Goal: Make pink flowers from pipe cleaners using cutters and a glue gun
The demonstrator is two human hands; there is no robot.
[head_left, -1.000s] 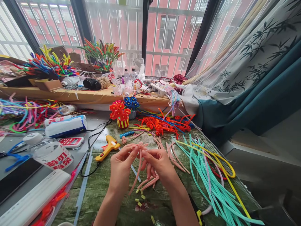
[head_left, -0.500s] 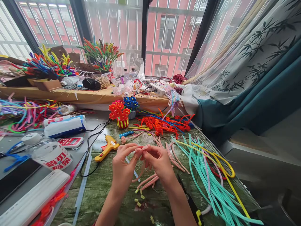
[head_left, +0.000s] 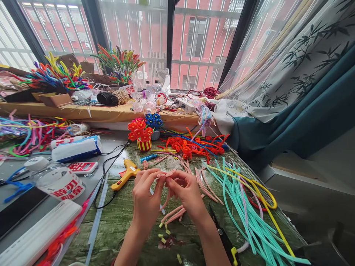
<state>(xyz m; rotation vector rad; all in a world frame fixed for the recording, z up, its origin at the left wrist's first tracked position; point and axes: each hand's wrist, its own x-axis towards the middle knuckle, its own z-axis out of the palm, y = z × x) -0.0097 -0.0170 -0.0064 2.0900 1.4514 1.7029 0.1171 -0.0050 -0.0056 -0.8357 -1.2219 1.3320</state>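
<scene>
Both hands meet over the middle of the green table, fingertips together. My left hand (head_left: 147,190) pinches a pink pipe cleaner (head_left: 166,201), whose loose end curves down below the fingers. My right hand (head_left: 186,190) grips the same pipe cleaner from the other side; the part between the fingertips is mostly hidden. Under the hands lie more pink pipe cleaners (head_left: 174,214) and several small yellow-green pieces (head_left: 163,240). A yellow hot glue gun (head_left: 126,174) rests left of my left hand. Black-handled scissors (head_left: 222,232) lie beside my right forearm.
Turquoise pipe cleaners (head_left: 244,207) spread along the right side. Red ones (head_left: 191,146) are heaped at the back, near a striped pot (head_left: 144,144) of red flowers. A plastic bottle (head_left: 57,177) and a white power strip (head_left: 41,232) lie left; the glue gun's black cord (head_left: 104,170) loops nearby.
The fingers have shifted slightly at the pinched pipe cleaner, and its hanging end sits a little differently. My right forearm has moved a bit left, showing more of the scissors.
</scene>
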